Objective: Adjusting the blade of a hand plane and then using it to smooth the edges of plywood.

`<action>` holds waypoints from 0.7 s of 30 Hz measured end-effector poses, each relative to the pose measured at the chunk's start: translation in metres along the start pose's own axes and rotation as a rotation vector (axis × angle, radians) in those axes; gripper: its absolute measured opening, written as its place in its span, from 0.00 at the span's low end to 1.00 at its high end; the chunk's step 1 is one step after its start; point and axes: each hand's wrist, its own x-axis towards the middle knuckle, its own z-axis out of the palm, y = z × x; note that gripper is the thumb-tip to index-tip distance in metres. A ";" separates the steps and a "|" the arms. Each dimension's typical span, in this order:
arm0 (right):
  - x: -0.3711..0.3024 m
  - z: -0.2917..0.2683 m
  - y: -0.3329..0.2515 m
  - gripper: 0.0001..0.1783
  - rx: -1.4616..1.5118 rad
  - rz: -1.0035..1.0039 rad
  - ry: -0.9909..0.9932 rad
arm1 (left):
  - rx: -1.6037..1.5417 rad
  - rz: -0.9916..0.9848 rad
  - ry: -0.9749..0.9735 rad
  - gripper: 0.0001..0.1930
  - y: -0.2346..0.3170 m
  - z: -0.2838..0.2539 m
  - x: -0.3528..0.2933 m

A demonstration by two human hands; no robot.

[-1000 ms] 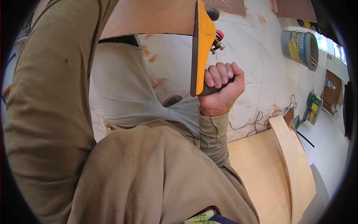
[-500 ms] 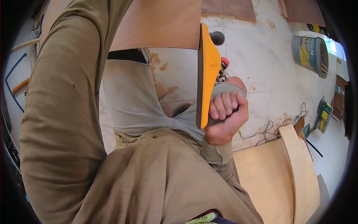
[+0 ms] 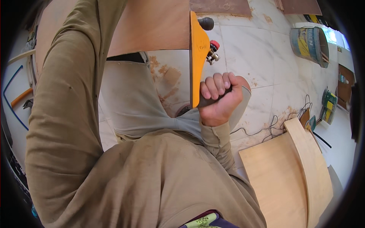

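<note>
My right hand (image 3: pixel 220 93) is wrapped round the dark rear handle of a yellow hand plane (image 3: pixel 200 47). The plane is turned on its side, its sole facing left against the right edge of a brown wooden board (image 3: pixel 156 24). Its black front knob and red-topped adjuster stick out to the right. A stretch of the sole reaches nearer than the board's near corner. My left arm (image 3: pixel 70 87) stretches forward over the board's left part, and its hand lies beyond the upper edge of the picture.
Wood shavings lie on the pale tiled floor (image 3: pixel 251 57). A blue bucket (image 3: pixel 304 41) stands at far right. Plywood pieces (image 3: pixel 277 174) rest at lower right, beside a tangled cable (image 3: pixel 272 127). Leftward lie a hammer (image 3: pixel 23 97) and a thin blue rod (image 3: pixel 7 81).
My right hand has pushed the plane forward along the board's edge, away from me. The whole view has shifted slightly too. My left arm keeps much the same pose.
</note>
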 end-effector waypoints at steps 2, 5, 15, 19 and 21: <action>0.013 0.002 0.007 0.18 0.018 -0.009 -0.018 | -0.013 -0.007 0.003 0.23 -0.002 -0.010 -0.010; -0.044 -0.012 0.007 0.17 -0.046 0.065 -0.055 | -0.028 -0.014 0.021 0.23 -0.010 -0.020 -0.018; -0.038 -0.007 0.011 0.19 -0.065 0.022 -0.095 | -0.080 -0.023 0.015 0.23 -0.007 -0.029 -0.015; -0.003 0.014 0.022 0.19 -0.041 0.024 -0.064 | -0.086 -0.032 0.014 0.23 -0.011 -0.033 -0.016; 0.035 0.027 0.029 0.19 0.013 0.003 -0.039 | -0.097 -0.031 0.009 0.23 -0.007 -0.026 -0.019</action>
